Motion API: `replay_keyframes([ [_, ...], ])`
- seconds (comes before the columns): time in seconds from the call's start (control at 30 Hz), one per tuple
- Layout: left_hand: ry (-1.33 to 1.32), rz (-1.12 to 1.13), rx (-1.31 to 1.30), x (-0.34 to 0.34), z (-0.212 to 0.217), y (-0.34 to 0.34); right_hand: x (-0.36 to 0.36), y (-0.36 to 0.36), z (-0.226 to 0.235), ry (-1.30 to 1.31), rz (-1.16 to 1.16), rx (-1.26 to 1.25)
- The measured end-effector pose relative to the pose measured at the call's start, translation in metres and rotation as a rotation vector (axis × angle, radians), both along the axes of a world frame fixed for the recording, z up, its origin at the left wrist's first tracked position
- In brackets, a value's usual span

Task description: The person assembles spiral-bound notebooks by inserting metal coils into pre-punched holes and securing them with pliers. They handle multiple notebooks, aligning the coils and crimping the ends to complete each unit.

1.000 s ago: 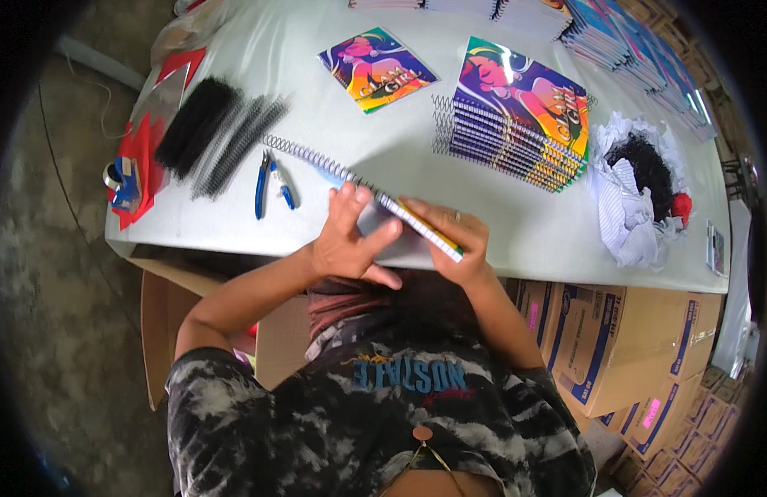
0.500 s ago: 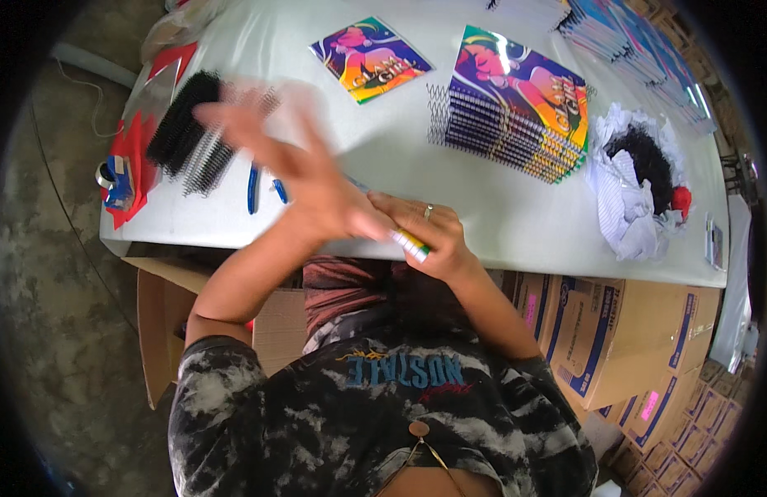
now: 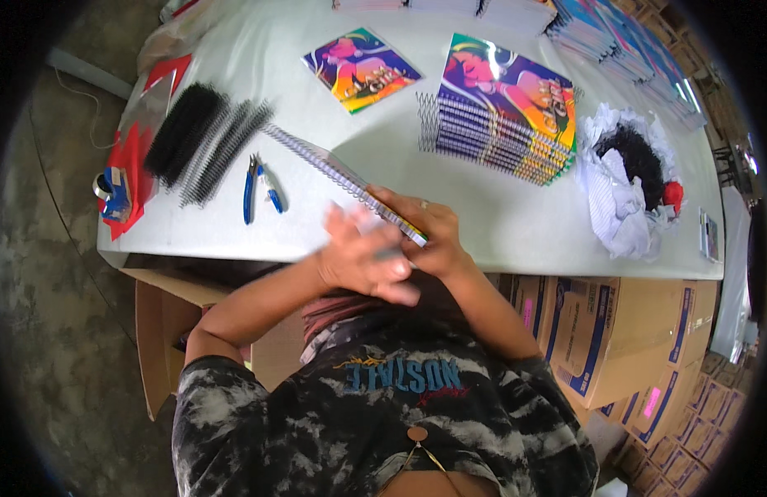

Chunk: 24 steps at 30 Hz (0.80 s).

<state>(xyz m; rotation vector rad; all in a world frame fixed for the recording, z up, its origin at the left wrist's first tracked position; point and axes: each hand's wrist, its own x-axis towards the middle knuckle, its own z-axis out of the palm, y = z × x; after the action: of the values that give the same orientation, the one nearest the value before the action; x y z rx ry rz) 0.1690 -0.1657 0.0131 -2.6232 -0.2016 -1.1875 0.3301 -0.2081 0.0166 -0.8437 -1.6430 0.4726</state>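
My right hand [image 3: 429,232] grips a thin spiral notebook [image 3: 338,176] near its lower end. The notebook is tilted edge-on, with a wire coil along its spine pointing up and to the left. Beside its lower end is my left hand [image 3: 367,258], fingers spread and slightly blurred, holding nothing I can see. Whether it touches the coil cannot be told. Blue-handled cutting pliers [image 3: 251,192] lie on the table to the left, jaws up. Past them rests a bundle of black spiral coils [image 3: 184,132], some loose along its right side.
A colourful cover sheet [image 3: 360,70] lies at the far middle of the white table [image 3: 317,141]. Right of it stand stacked spiral notebooks [image 3: 508,108], then crumpled paper [image 3: 619,195] holding black scraps. A blue tape dispenser [image 3: 114,195] sits at the left edge. Cardboard boxes [image 3: 595,331] stand below.
My left hand has swept down and right from above the table to the notebook's lower end. The notebook's coiled edge now shows, and the pliers are uncovered.
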Motion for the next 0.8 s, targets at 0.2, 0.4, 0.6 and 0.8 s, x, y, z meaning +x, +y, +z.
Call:
replay_keyframes([
  [0.2, -0.059, 0.019, -0.287, 0.004, -0.026, -0.016, -0.020, -0.001, 0.001, 0.062, -0.150, -0.019],
  [0.4, -0.216, -0.073, -0.995, -0.005, 0.073, -0.032, -0.025, -0.008, 0.052, -0.140, -0.036, 0.088],
  [0.6, -0.566, 0.090, -1.714, -0.019, 0.077, -0.001, -0.007, 0.001, 0.095, -0.442, -0.221, -0.509],
  [0.8, -0.524, -0.245, -1.916, -0.016, 0.067, 0.021, -0.006, 0.008, 0.067, 0.296, -0.082, -0.586],
])
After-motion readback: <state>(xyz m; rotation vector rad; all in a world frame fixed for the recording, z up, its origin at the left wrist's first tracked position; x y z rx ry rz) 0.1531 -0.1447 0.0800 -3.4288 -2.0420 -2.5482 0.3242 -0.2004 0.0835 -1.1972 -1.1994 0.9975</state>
